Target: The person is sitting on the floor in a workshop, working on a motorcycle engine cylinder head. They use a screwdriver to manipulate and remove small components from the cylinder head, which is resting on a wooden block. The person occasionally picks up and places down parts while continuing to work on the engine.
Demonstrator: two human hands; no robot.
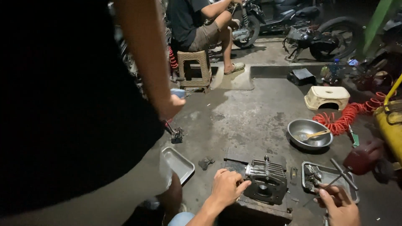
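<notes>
- Engine cylinder block, dark metal with cooling fins and a round bore facing up, sits on a dark wooden block on the concrete floor, low in the middle of the view.
- Left hand rests against the left side of the cylinder block, fingers curled and touching its edge; it steadies the block and does not wrap around it.
- Right hand is at the lower right, fingers pinched narrow around a thin metal rod that slants up over a small metal tray.
- That small tray lies just right of the cylinder block and holds small engine parts; a dark socket tool lies across its far corner.
- A round steel bowl with a yellow-handled brush in it stands further back on the floor, near a coiled orange air hose.
- An empty-looking rectangular steel tray lies to the left of the block, beside the leg of a person standing close by.
- That standing person's arm hangs down on the left, the hand closed around a small blue object.
- Another person sits on a woven brown stool at the back, next to motorcycles.
- A cream plastic stool lies overturned on the right.
</notes>
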